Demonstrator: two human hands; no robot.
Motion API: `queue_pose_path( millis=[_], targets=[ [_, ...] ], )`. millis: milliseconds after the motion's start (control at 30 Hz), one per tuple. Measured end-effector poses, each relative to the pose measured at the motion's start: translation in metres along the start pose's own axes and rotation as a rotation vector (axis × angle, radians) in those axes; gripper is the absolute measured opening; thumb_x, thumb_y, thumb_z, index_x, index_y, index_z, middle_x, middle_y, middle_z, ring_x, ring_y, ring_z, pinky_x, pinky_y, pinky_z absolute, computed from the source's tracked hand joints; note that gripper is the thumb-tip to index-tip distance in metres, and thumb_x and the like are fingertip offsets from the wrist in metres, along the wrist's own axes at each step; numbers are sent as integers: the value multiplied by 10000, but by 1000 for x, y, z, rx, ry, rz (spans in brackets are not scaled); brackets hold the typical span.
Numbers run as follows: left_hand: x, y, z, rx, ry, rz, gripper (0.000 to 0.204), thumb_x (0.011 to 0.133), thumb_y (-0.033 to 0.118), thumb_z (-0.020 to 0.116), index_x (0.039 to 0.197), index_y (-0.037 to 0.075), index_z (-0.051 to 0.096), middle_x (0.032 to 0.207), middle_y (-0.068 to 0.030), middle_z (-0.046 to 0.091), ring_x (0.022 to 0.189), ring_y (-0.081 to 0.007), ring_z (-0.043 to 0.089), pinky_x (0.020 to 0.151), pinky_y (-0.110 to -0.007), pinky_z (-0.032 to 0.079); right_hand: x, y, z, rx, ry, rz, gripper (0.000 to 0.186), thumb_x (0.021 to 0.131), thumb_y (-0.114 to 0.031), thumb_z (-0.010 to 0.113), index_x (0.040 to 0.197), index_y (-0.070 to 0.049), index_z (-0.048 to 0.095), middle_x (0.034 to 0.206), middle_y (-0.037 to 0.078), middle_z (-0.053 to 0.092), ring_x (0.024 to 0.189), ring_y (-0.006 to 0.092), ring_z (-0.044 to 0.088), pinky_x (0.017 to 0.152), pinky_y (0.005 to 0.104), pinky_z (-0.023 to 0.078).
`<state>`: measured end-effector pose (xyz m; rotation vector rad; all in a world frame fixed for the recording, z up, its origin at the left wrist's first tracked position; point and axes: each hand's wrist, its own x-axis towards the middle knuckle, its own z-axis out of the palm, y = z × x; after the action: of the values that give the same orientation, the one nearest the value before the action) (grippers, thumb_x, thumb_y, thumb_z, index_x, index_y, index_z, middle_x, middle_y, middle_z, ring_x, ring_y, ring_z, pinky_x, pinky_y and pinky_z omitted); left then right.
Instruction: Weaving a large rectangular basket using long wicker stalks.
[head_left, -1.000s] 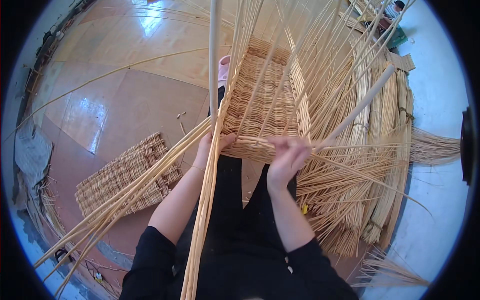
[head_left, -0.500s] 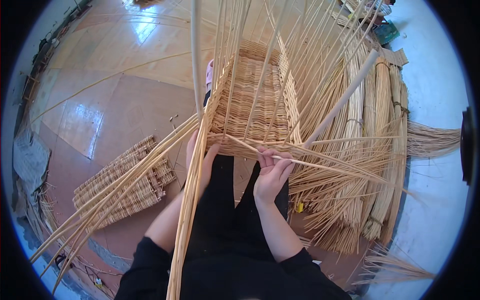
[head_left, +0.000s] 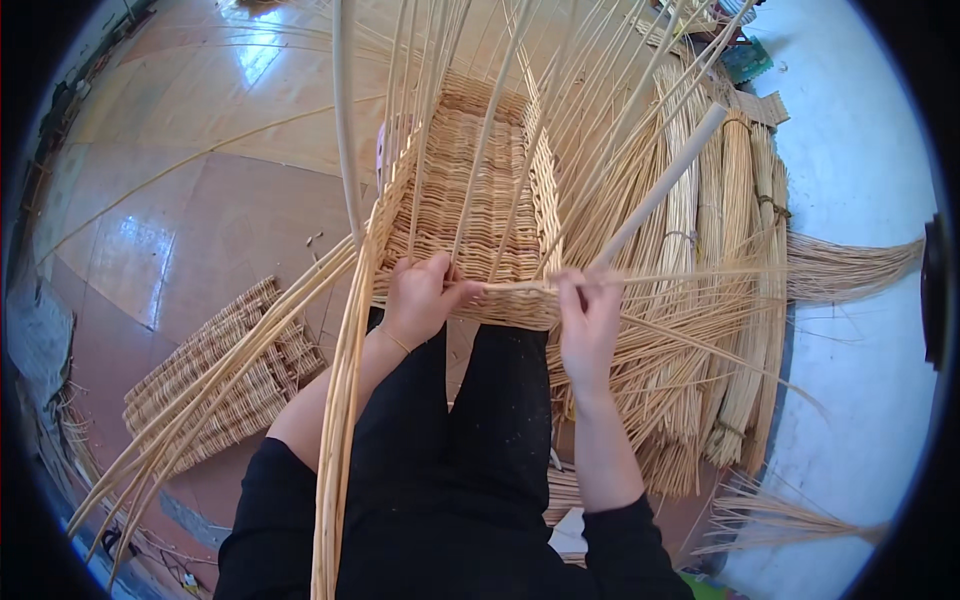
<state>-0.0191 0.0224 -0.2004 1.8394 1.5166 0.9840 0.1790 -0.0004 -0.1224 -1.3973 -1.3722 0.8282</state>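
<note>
A rectangular woven basket (head_left: 470,170), with long upright stakes (head_left: 485,110) rising from its walls, sits at my lap. My left hand (head_left: 425,300) is closed on the near rim at its left part, thumb on a pale strand. My right hand (head_left: 588,320) is at the near right corner, fingers closed on that pale strand (head_left: 680,273), which trails rightward; its fingertips are blurred. A thick pale rod (head_left: 660,185) slants up behind the right hand. A long bundle of loose canes (head_left: 338,420) runs from the left wall down past my left forearm.
A flat woven panel (head_left: 195,380) lies on the tiled floor (head_left: 240,210) at left. Bundles of canes (head_left: 715,300) are piled at right beside a pale wall (head_left: 840,150). A green object (head_left: 745,60) is at the far right back.
My left hand has moved from beside the left corner onto the near rim. My right hand has risen and moved toward the right corner. The basket appears further left in view.
</note>
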Motion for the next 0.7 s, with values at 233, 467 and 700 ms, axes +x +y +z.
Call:
queue_pose_path(
  millis=[233, 467, 700],
  targets=[
    [-3, -1, 18, -20, 160, -96, 376, 807, 372, 679, 628, 75, 533, 537, -50, 551, 517, -236, 534, 702, -344, 367, 71, -54, 67, 34, -96, -182, 550, 955, -89, 467, 1457, -106, 244, 1008, 96, 545, 858, 169, 563, 883, 332, 477],
    [5, -9, 23, -347, -5, -361, 395, 677, 414, 781, 639, 87, 563, 557, -20, 566, 543, -168, 535, 813, -334, 340, -27, 55, 20, 672, 602, 48, 175, 1017, -261, 373, 981, -91, 353, 868, 67, 521, 837, 207, 588, 822, 404, 524],
    [12, 17, 21, 4, 189, -419, 508, 637, 509, 788, 604, 81, 517, 517, -41, 502, 750, -229, 478, 870, -367, 302, -80, 19, 51, 306, 385, -241, 194, 1024, -186, 271, 1066, -33, 383, 1004, 132, 507, 972, 233, 581, 916, 395, 503]
  ],
)
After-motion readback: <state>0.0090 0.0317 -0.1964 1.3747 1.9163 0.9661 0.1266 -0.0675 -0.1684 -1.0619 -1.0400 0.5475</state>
